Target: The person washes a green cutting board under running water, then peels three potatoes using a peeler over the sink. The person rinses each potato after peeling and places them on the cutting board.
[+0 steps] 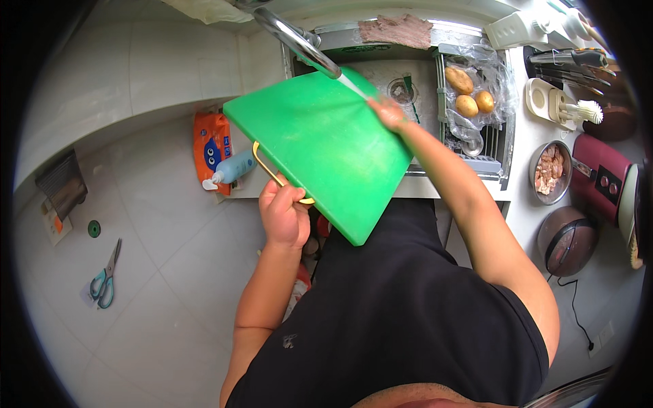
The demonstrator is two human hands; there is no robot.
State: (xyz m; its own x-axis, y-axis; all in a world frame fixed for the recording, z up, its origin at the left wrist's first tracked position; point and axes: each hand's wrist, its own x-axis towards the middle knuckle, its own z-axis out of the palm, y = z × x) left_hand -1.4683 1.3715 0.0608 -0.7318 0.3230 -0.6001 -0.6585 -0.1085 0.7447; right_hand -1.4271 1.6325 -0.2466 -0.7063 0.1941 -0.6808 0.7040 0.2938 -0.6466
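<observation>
A large green plastic cutting board [326, 143] is tilted over the sink [426, 76]. My left hand [286, 211] grips the yellow handle [268, 171] at the board's near left edge. Water runs from the chrome faucet [301, 43] onto the board's far side. There my right hand [388, 113], slightly blurred, lies at the board's right edge; the board hides part of the sink, and whether those fingers grip it is unclear. Right of the hand, three potatoes [459, 80] sit on clear plastic in a drying rack [484, 166].
At the right stand a metal bowl [551, 173] of raw meat pieces, a knife block [533, 56], a white brush [589, 111] and a dark appliance [569, 242]. Left are a blue pump bottle [237, 167], an orange packet [206, 148] and scissors [106, 278]. A pink cloth [395, 31] lies behind the sink.
</observation>
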